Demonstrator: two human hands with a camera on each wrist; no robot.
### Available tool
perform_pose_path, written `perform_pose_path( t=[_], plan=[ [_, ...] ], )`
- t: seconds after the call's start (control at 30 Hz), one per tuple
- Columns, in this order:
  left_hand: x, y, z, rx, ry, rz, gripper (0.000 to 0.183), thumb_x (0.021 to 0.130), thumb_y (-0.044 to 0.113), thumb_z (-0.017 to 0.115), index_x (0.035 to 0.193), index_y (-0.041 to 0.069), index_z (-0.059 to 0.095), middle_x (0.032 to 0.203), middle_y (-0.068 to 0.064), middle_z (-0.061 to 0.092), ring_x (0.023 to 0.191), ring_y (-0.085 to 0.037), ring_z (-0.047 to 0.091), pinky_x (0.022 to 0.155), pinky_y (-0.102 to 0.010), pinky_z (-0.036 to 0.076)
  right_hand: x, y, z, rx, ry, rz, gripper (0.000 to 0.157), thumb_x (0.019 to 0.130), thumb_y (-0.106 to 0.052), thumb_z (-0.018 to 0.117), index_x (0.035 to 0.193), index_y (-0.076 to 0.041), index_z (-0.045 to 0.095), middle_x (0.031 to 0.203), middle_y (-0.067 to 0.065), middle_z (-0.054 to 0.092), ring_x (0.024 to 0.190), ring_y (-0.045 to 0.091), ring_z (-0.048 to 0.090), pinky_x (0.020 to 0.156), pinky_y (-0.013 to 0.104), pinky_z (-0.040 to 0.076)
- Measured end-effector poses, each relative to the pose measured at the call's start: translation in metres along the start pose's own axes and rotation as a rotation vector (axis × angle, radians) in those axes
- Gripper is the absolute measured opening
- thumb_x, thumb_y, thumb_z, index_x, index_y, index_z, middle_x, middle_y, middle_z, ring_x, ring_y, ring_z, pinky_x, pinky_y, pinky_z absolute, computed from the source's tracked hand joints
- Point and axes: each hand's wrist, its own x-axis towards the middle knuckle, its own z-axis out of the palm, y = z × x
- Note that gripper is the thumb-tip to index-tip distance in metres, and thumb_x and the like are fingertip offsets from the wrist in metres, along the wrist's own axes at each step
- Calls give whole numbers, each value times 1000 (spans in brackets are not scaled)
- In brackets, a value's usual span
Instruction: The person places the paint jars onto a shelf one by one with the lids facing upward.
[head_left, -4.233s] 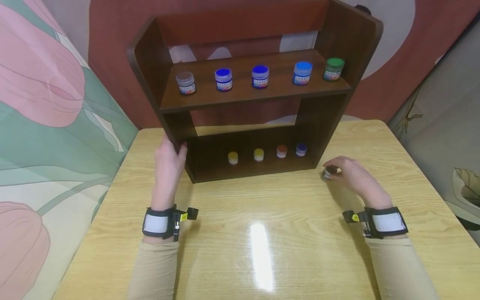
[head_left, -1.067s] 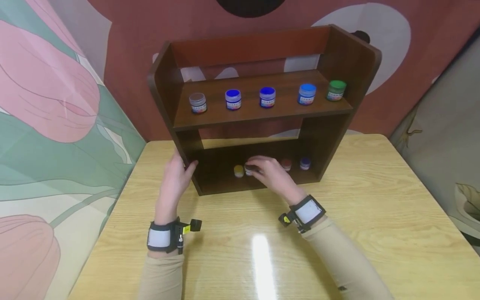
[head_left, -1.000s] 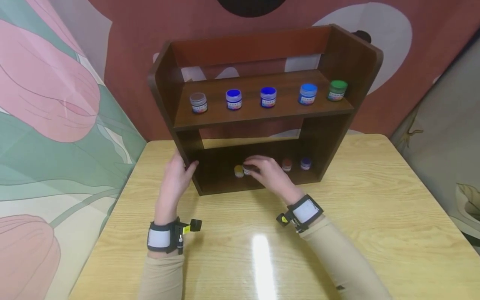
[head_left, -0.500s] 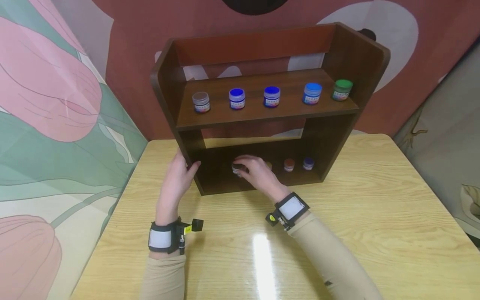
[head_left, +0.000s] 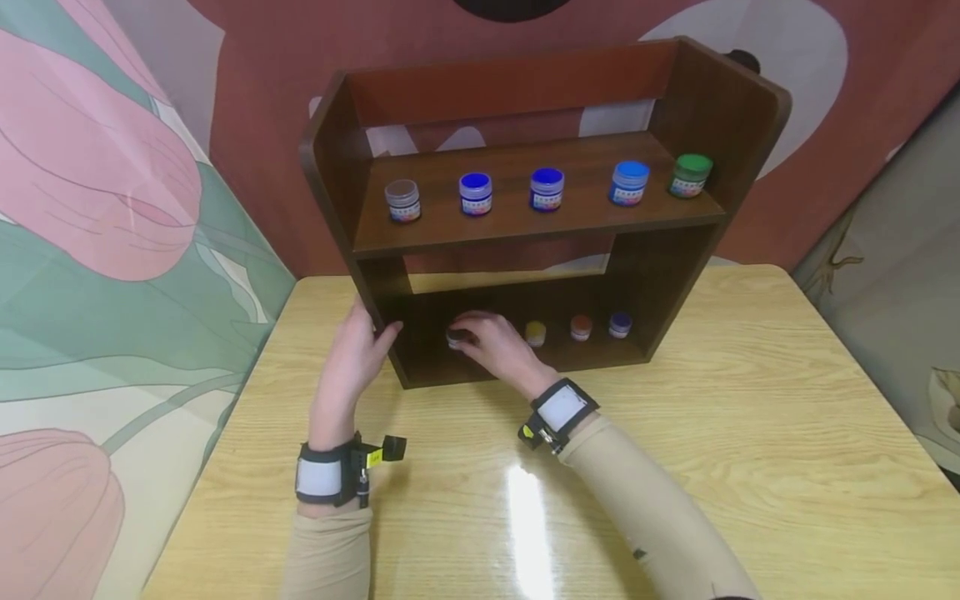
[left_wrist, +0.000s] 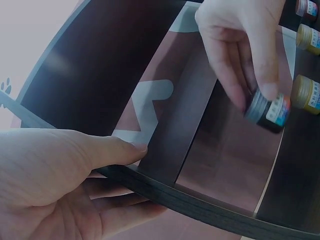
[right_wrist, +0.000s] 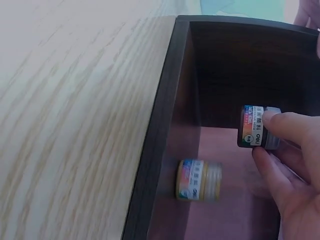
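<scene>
My left hand [head_left: 348, 362] grips the left side panel of a dark brown wooden shelf [head_left: 581, 196], thumb on the inner face and fingers outside. Between the thumb and fingers of my right hand [head_left: 498, 346] is a small paint jar [right_wrist: 251, 126] with dark contents and a colourful label. It is above the lower board, near the left end, and looks tilted in the left wrist view. A yellow paint jar [right_wrist: 197, 181] stands on that board close by, hidden behind my right hand in the head view. To its right are another yellow jar [head_left: 536, 333], an orange-red jar [head_left: 581, 327] and a dark blue jar [head_left: 619, 325].
On the upper board stand a dark jar [head_left: 403, 202], two blue jars, a light blue jar [head_left: 628, 183] and a green jar [head_left: 690, 177]. The shelf stands on a light wooden table [head_left: 750, 400], with a patterned cloth behind it.
My right hand picked up the dark jar from the table right of the shelf, brought it into the lower compartment and moved left past the yellow jars. My left hand keeps its grip.
</scene>
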Motion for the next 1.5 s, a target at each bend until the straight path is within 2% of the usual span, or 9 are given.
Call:
perform_pose_path(
  t=[0.37,0.5,0.6,0.83,1.5],
  plan=[
    [1,1,1,-7,-3,11,54,95,14,60,140,-3,37,132,-28,54,117,-43,58,98,-55,48,6,-5,21,-37,-42,26,26,86,-13,72,111,-5,71,118,11,70,110,24,65,95,33,53],
    [-2,-1,-3,-21,13,10,54,94,11,60,140,-4,36,131,-28,53,118,-44,57,98,-56,47,9,-8,30,-41,-53,-6,26,88,-16,71,111,-4,71,116,12,70,108,24,66,94,33,54],
    [-3,-4,-6,9,25,16,54,94,10,61,139,-5,37,130,-29,54,117,-44,57,98,-57,47,12,-11,34,-44,-57,-15,27,88,-16,70,113,-4,71,117,11,70,108,23,66,92,32,54],
    [-2,-2,-3,12,5,20,54,94,13,62,139,-4,38,130,-29,55,115,-43,58,96,-55,49,12,-10,38,-87,-48,12,27,88,-18,71,113,-8,72,119,9,70,108,22,66,88,32,56],
    [-2,0,-1,-7,6,9,54,94,13,62,139,-2,38,130,-26,56,114,-41,60,95,-54,50,16,-7,44,-56,-64,22,28,89,-17,69,115,-6,70,122,12,68,109,24,66,92,32,55]
  ],
)
